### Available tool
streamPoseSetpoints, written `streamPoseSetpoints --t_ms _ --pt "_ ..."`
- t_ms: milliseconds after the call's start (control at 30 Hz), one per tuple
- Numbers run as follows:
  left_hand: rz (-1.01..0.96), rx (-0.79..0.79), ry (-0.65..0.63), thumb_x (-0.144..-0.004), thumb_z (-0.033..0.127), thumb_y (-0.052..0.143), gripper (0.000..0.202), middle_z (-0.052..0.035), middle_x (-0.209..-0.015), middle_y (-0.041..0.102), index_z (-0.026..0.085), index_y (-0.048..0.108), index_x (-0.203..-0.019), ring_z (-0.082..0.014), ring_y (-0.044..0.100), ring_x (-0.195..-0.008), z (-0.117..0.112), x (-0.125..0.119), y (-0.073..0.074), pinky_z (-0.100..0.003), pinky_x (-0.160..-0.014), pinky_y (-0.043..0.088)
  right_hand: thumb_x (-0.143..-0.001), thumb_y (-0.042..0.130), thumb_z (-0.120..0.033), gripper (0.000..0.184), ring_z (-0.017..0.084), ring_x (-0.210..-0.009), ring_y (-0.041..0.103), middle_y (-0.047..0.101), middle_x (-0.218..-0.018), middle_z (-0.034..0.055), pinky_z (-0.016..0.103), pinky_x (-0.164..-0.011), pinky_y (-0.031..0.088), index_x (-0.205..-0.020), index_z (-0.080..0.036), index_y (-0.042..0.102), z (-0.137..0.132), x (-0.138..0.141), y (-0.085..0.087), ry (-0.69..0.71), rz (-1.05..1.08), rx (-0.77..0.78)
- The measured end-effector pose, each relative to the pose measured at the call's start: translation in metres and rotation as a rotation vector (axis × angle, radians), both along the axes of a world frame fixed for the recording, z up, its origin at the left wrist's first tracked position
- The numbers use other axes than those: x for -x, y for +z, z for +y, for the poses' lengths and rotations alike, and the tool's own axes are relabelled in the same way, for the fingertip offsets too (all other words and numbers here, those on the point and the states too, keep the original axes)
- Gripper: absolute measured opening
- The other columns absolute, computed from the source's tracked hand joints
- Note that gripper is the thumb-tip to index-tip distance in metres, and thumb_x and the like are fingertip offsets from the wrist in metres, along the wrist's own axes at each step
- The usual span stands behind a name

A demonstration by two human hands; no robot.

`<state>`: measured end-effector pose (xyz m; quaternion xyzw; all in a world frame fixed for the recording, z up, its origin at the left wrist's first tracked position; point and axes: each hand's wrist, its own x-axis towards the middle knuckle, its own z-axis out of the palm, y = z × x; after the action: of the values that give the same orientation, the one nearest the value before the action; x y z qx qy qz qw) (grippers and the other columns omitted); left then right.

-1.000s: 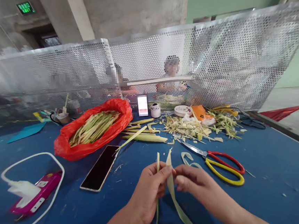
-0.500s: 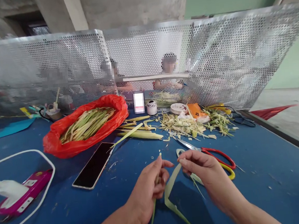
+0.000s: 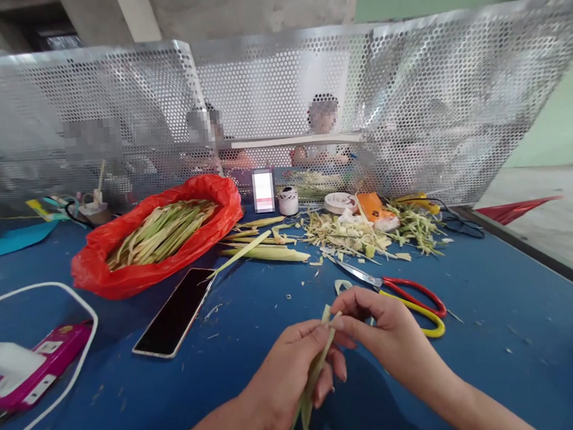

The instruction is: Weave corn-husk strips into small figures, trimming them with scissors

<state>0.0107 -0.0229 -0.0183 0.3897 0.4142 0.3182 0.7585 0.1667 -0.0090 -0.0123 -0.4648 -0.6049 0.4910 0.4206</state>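
Note:
Pale green leaf strips (image 3: 312, 381) run through my left hand (image 3: 300, 368), pinched between thumb and fingers, and trail down toward the table's front. My right hand (image 3: 376, 321) meets it at the upper end of the strips, thumb and forefinger closed on a strip's tip. Just beyond the right hand lie scissors (image 3: 416, 292) with one red and one yellow handle, blades toward the far left. A curled pale strip (image 3: 343, 285) shows beside the right fingertips. My palms hide part of the strips.
A red plastic bag (image 3: 95, 272) of long leaves stands back left, near a dark phone (image 3: 175, 315). Leaf scraps (image 3: 348, 236), a tape roll (image 3: 339, 202) and a small jar (image 3: 288, 201) are behind. A magenta power strip (image 3: 53, 359) sits left; a perforated metal screen (image 3: 265, 89) closes the back.
My right hand has come left with its strip and now meets my left hand. The strip, earlier stretched between separate hands, now lies against the left fingers. The view has shifted slightly.

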Motion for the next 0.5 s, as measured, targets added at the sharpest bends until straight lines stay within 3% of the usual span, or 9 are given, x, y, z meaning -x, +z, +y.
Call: streamPoseSetpoints --t_ms 200,333,433,500 --pt "-0.024 -0.023 -0.058 -0.088 0.041 0.048 0.033 0.0038 -0.053 0.047 0.013 0.066 -0.084 -0.0025 0.021 -0.037 -0.001 0.003 0.005 -0.021 -0.040 0.011 -0.076 0.069 -0.030 0.021 0.010 -0.047 0.049 0.057 -0.056 -0.0056 0.025 -0.052 0.039 -0.092 -0.019 0.060 0.001 0.003 -0.001 0.032 0.176 0.084" --pt "-0.051 -0.015 -0.097 -0.089 0.041 0.048 0.033 0.0052 -0.052 0.043 0.013 0.064 -0.082 -0.0028 0.019 -0.038 -0.004 0.002 0.006 -0.021 -0.041 0.010 -0.077 0.067 -0.032 0.016 0.010 -0.045 0.046 0.052 -0.049 -0.0046 0.025 -0.051 0.037 -0.072 -0.017 0.063 0.001 0.005 -0.001 0.062 0.162 0.134" --pt "-0.098 0.048 -0.074 -0.090 0.038 0.050 0.029 0.0066 -0.051 0.038 0.013 0.060 -0.077 -0.0025 0.019 -0.039 -0.002 0.003 0.005 -0.019 -0.040 0.010 -0.074 0.069 -0.034 0.016 0.012 -0.051 0.051 0.060 -0.058 -0.0010 0.027 -0.053 0.040 -0.076 -0.018 0.068 0.005 -0.003 0.003 -0.053 0.085 0.074" --pt "-0.186 0.180 0.066 -0.093 0.032 0.046 0.027 0.0083 -0.050 0.033 0.014 0.055 -0.075 -0.0017 0.017 -0.038 0.004 0.006 0.005 -0.017 -0.039 0.009 -0.074 0.068 -0.036 0.021 0.015 -0.056 0.055 0.063 -0.064 0.0006 0.028 -0.056 0.042 -0.086 -0.019 0.071 0.012 -0.015 0.007 -0.205 -0.012 -0.030"
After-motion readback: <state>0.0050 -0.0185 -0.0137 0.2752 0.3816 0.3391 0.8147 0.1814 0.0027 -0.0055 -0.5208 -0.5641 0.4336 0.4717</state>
